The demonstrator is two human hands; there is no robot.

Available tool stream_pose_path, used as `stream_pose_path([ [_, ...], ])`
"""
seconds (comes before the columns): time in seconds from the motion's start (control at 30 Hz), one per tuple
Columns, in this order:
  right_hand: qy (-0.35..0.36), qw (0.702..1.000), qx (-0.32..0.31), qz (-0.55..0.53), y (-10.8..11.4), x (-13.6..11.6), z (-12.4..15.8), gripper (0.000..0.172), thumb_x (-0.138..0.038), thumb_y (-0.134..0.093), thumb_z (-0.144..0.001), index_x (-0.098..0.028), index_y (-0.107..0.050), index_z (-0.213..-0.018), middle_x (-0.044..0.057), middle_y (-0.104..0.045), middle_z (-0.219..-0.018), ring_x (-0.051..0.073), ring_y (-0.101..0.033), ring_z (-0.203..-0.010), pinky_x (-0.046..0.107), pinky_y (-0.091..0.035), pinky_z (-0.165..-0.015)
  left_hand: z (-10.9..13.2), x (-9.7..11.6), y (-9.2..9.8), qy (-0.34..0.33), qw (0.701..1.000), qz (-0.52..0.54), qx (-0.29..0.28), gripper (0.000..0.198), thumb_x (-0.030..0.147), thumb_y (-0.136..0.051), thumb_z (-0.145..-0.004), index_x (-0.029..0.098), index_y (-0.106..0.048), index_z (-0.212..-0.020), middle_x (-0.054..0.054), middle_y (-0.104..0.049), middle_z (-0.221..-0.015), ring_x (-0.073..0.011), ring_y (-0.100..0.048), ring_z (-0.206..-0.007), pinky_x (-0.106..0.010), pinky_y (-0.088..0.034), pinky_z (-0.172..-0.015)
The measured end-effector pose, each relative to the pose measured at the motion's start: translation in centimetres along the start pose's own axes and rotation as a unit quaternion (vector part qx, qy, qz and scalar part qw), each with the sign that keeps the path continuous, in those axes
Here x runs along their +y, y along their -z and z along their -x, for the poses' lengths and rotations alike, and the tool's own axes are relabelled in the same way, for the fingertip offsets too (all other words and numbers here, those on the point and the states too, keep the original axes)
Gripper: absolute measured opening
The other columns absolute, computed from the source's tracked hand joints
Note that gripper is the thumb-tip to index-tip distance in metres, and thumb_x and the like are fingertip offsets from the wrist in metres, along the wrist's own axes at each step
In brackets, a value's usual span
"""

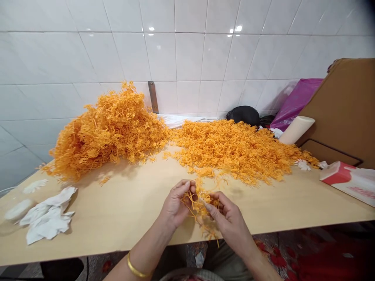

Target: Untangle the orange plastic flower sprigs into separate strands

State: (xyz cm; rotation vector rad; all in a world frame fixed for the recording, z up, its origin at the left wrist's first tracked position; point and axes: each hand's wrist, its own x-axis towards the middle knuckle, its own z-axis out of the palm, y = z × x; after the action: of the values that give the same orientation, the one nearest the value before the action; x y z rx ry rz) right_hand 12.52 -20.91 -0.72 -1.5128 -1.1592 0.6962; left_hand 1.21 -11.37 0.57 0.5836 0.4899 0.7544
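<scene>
Near the table's front edge, my left hand (pixel 179 203) pinches thin stems of a small bunch of orange plastic sprigs (pixel 202 208). My right hand (pixel 227 214) grips the same bunch from the right, thumb against fingers. Some sprigs dangle below the hands, toward the table edge. Behind and to the left rises a tall tangled heap of orange sprigs (pixel 105 132). A lower, wider pile of the same sprigs (pixel 231 148) spreads behind my hands and to the right. A gold bangle (pixel 136 267) circles my left forearm.
Crumpled white tissues (pixel 49 218) lie at the left of the table (pixel 117 210). A red-and-white box (pixel 348 179), a cream roll (pixel 297 128) and a large brown cardboard box (pixel 342 109) stand at the right. A black case (pixel 243 114) rests by the tiled wall (pixel 190 54).
</scene>
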Motion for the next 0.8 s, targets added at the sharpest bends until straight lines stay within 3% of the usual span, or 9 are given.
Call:
stream_pose_path([
  [0.13, 0.001, 1.000, 0.021, -0.004, 0.5, 0.4, -1.1, 0.024, -0.039, -0.052, -0.076, -0.017, -0.053, -0.084, -0.003, -0.048, -0.058, 0.010, -0.043, -0.049, 0.021, -0.037, -0.044, 0.2, 1.5, 1.4, 0.016, 0.994, 0.105, -0.025, 0.010, 0.014, -0.062, -0.062, 0.012, -0.059, -0.072, 0.002, -0.052, -0.060, -0.0097, -0.053, -0.065, -0.025, -0.042, -0.070],
  [0.2, -0.009, 1.000, 0.006, -0.013, 0.6, 0.7, -1.6, 0.023, -0.040, -0.052, -0.076, -0.017, -0.052, -0.081, -0.004, -0.043, -0.053, 0.009, -0.040, -0.048, 0.021, -0.035, -0.044, 0.4, 1.7, 2.1, 0.041, 0.992, 0.116, -0.034, 0.009, 0.019, -0.061, -0.065, 0.012, -0.059, -0.068, 0.003, -0.046, -0.051, -0.0094, -0.050, -0.060, -0.026, -0.043, -0.070],
  [0.37, -0.029, 0.999, 0.028, -0.036, 0.5, 1.4, -2.6, 0.025, -0.042, -0.053, -0.075, -0.017, -0.052, -0.081, -0.004, -0.044, -0.057, 0.010, -0.039, -0.049, 0.021, -0.033, -0.043, 0.7, 1.5, 3.3, 0.115, 0.992, -0.038, -0.044, 0.016, 0.023, -0.057, -0.073, 0.009, -0.062, -0.070, 0.010, -0.020, -0.033, -0.0033, -0.025, -0.035, -0.022, -0.041, -0.057],
  [0.5, -0.008, 0.996, 0.072, -0.045, 0.5, 1.3, -2.9, 0.022, -0.040, -0.052, -0.076, -0.018, -0.053, -0.078, -0.003, -0.046, -0.059, 0.010, -0.042, -0.053, 0.021, -0.035, -0.047, 0.2, 1.3, 3.7, 0.070, 0.994, -0.078, -0.016, 0.016, 0.026, -0.058, -0.073, 0.011, -0.060, -0.069, 0.008, -0.032, -0.036, -0.0033, -0.031, -0.036, -0.019, -0.038, -0.050],
  [0.6, 0.004, 0.996, 0.068, -0.049, 0.2, 1.0, -2.9, 0.021, -0.039, -0.051, -0.078, -0.018, -0.055, -0.078, -0.003, -0.046, -0.059, 0.011, -0.045, -0.055, 0.021, -0.038, -0.050, -0.1, 1.2, 3.8, 0.048, 0.995, -0.084, 0.008, 0.015, 0.024, -0.060, -0.071, 0.010, -0.058, -0.069, 0.005, -0.041, -0.045, -0.0019, -0.035, -0.037, -0.015, -0.029, -0.041],
  [0.73, -0.008, 0.996, 0.065, -0.062, 0.1, 1.1, -3.3, 0.026, -0.039, -0.054, -0.076, -0.019, -0.058, -0.092, 0.004, -0.059, -0.082, 0.016, -0.055, -0.075, 0.027, -0.044, -0.066, 0.0, 1.4, 3.8, 0.066, 0.992, -0.093, 0.047, 0.014, 0.022, -0.059, -0.072, 0.010, -0.059, -0.080, 0.010, -0.030, -0.041, -0.0010, -0.030, -0.033, -0.015, -0.035, -0.043],
  [0.8, -0.023, 0.988, 0.094, -0.118, 1.4, 1.2, -3.5, 0.034, -0.040, -0.056, -0.074, -0.021, -0.057, -0.102, 0.007, -0.060, -0.097, 0.018, -0.056, -0.083, 0.031, -0.044, -0.073, 0.1, 1.6, 3.8, 0.065, 0.992, -0.080, 0.071, 0.015, 0.022, -0.058, -0.072, 0.011, -0.059, -0.083, 0.011, -0.024, -0.039, -0.0014, -0.029, -0.031, -0.016, -0.037, -0.043],
])
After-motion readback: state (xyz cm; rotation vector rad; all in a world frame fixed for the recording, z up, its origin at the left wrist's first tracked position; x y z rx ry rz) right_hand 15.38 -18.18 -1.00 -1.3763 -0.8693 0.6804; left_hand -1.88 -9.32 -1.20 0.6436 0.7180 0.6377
